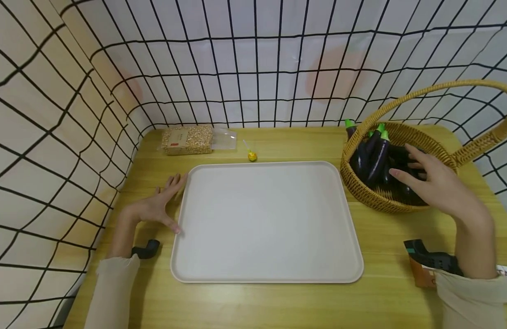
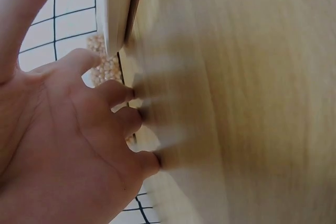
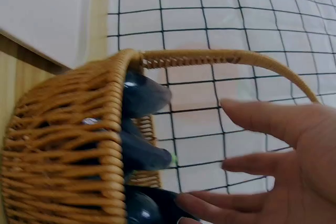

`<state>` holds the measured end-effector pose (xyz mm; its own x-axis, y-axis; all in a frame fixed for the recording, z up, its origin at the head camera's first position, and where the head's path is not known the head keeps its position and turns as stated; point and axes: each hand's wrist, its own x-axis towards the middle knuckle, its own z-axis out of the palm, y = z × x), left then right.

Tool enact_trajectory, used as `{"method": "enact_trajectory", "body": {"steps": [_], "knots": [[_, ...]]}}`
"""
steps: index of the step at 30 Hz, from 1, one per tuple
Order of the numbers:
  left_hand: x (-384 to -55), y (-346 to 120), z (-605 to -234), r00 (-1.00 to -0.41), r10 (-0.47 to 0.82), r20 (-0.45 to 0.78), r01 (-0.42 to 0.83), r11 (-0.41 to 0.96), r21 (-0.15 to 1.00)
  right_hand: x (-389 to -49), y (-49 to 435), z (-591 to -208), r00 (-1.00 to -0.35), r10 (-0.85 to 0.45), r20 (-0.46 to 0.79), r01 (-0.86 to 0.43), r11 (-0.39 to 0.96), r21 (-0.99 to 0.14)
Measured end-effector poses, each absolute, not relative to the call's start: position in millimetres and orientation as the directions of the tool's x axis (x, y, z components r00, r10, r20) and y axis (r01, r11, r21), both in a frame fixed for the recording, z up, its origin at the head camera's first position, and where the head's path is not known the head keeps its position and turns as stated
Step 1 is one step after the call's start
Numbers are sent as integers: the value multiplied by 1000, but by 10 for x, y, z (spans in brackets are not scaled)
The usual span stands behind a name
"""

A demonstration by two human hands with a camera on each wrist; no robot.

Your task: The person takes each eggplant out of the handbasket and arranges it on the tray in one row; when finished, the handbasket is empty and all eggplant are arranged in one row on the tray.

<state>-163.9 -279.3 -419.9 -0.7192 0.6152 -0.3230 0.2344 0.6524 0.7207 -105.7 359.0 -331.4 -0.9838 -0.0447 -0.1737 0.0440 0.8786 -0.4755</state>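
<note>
A wicker basket [image 1: 381, 203] with a tall arched handle stands at the right of the table and holds several dark eggplants [image 1: 377, 157] with green stem ends. My right hand [image 1: 436, 183] is over its near right side, fingers apart and thumb pointing left. In the right wrist view the lower fingers reach close to an eggplant [image 3: 144, 208]; whether they touch it I cannot tell. Nothing is gripped there. My left hand [image 1: 159, 205] is spread at the left edge of a white tray [image 1: 266, 224], with thumb and index finger by the rim and the other fingertips down at the wooden table [image 2: 252, 103].
A clear bag of yellowish kernels [image 1: 187, 140] lies at the back left, with a yellow-wrapped lollipop [image 1: 252, 156] to its right. An orange-brown packet [image 1: 422, 274] is partly hidden beneath the right forearm. Black wire grid [image 1: 257, 73] borders the table's back and sides.
</note>
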Motion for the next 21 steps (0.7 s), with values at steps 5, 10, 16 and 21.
{"method": "enact_trajectory", "body": {"steps": [5,10,16,21], "knots": [[-1646,-2821,-4221,-715,615,-332,225,652,724,-1116,3530,-3413,-990,3,-142,72,871,-486],[-1656,-2822,-4239,-713,615,-339,222,655,722,-1158,3422,-3516,-993,41,-112,91,867,-490],[-1651,-2815,-4234,-707,616,-347,214,654,725,-1203,3332,-3578,-988,127,-93,157,853,-497],[-1644,-2812,-4230,-708,613,-350,211,657,724,-1225,3292,-3644,-977,168,-128,210,838,-504]]}}
